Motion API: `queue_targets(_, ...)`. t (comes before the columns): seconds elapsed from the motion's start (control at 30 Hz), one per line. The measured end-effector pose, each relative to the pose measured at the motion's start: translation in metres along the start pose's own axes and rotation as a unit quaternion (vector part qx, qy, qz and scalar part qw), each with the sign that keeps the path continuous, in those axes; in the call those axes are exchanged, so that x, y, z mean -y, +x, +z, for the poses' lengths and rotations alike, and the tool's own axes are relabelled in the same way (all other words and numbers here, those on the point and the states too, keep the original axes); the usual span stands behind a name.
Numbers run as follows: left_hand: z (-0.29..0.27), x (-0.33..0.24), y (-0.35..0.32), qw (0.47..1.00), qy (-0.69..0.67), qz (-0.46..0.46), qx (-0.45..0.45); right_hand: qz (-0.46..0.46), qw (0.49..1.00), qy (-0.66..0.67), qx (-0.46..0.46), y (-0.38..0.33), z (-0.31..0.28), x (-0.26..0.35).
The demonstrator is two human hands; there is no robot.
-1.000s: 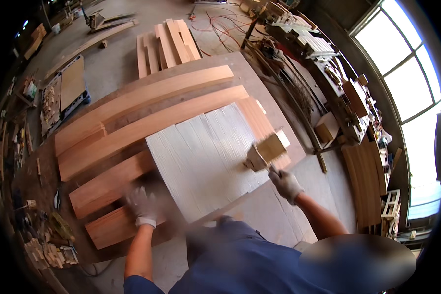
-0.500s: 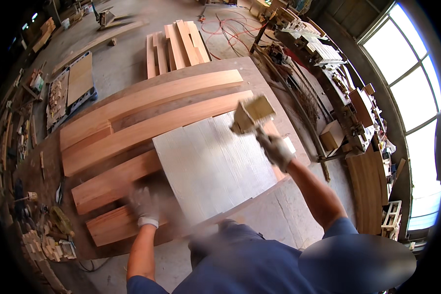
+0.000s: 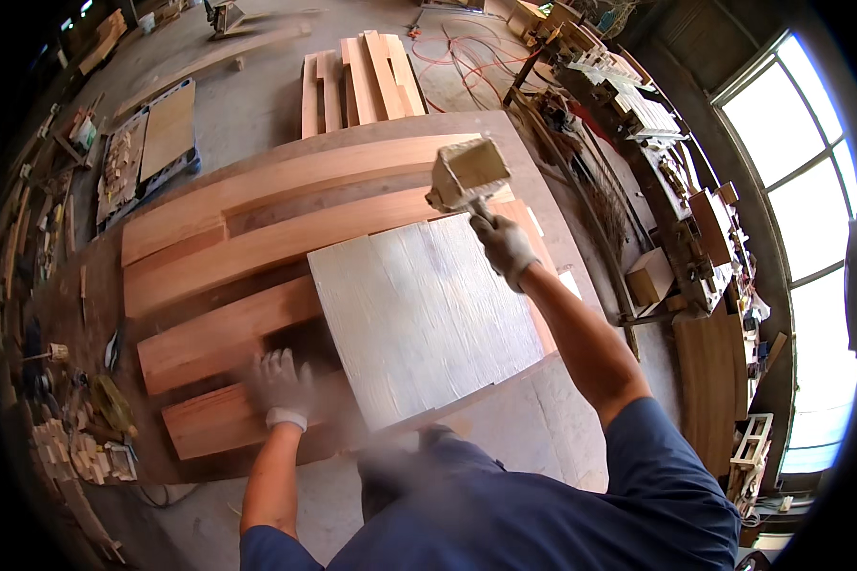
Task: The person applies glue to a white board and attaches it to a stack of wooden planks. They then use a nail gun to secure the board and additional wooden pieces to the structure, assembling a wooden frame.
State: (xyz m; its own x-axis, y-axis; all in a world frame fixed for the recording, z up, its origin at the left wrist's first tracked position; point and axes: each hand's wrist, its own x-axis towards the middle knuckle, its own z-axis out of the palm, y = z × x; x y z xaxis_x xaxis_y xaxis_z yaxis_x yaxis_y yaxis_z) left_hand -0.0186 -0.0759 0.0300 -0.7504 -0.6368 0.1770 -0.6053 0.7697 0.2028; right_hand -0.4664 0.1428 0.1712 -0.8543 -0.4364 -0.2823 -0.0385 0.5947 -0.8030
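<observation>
My right hand (image 3: 503, 249), in a pale work glove, is closed round the handle of a square, cream-crusted box-shaped scoop (image 3: 478, 169). The scoop hangs over the far edge of a shiny white-coated panel (image 3: 424, 324), which looks made of strips laid side by side. My left hand (image 3: 281, 383), gloved too, is open with fingers spread, low over or on the reddish boards at the near left; its edges are blurred, so contact is unclear. Further boards (image 3: 295, 246) lie lengthwise beyond, the nearer one passing behind the panel. What the scoop contains is hidden.
A brown worktable (image 3: 543, 224) carries the boards. Behind it stands a stack of planks (image 3: 371, 81); red hoses (image 3: 462, 62) coil on the floor. A cluttered bench (image 3: 662, 181) runs along the right. Wood offcuts (image 3: 86, 455) are piled at the left.
My right hand has carried the scoop left and farther away across the panel. The left hand stays by the near boards, fingers still spread. The whole view has shifted slightly.
</observation>
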Motion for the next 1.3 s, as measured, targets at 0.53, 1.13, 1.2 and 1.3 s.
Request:
queue_targets(0.53, -0.023, -0.012, 0.002, 0.998, 0.011, -0.032, 0.053, 0.018, 0.999, -0.006, 0.037, -0.021, 0.047, 0.051)
queue_targets(1.13, -0.002, -0.002, -0.005, 1.000, -0.004, -0.010, -0.007, 0.023, 0.997, 0.024, 0.070, -0.032, 0.071, 0.058)
queue_targets(1.2, -0.001, -0.001, -0.008, 1.000, -0.021, -0.014, 0.003, 0.015, 0.997, 0.050, 0.060, -0.064, 0.064, 0.069)
queue_targets(1.3, 0.002, 0.002, -0.010, 0.999, -0.028, -0.032, 0.021, 0.074, 0.992, 0.001, 0.107, -0.139, 0.042, 0.046)
